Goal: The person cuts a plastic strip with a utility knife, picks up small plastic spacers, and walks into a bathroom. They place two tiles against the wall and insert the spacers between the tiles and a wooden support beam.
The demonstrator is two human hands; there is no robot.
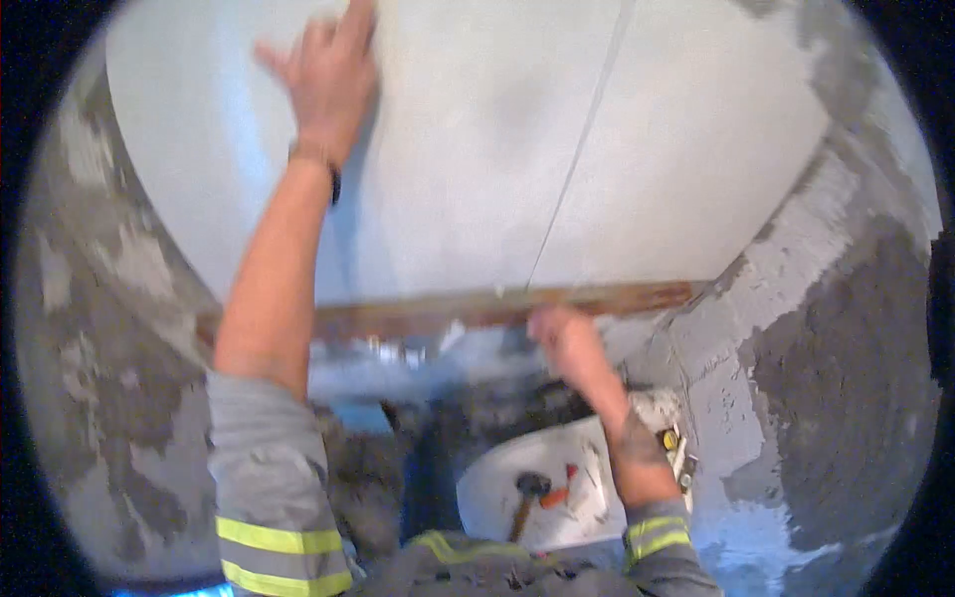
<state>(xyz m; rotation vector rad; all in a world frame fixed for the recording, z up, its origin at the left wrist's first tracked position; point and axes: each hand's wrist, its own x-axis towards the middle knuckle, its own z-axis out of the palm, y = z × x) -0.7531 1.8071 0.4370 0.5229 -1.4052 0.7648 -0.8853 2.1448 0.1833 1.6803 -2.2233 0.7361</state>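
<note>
My left hand [333, 85] lies spread against a large white tile [458, 149] on the wall, near the top of the view. A narrow joint line runs down between this tile and another white tile [686, 169] to its right. Along their lower edge runs a reddish-brown wooden strip [418, 316]. Lower right of centre, my right hand [572, 343] is at this strip near the bottom of the joint. Its fingers look curled closed but are blurred, and anything inside them is hidden.
Grey walls with patchy mortar flank the tiles, the right one [846, 358] close to my right arm. Below stands a white surface [487, 488] bearing a black-headed mallet [532, 486] and a red-orange tool [555, 496]. Small items, including a yellow one [670, 439], lie beside it.
</note>
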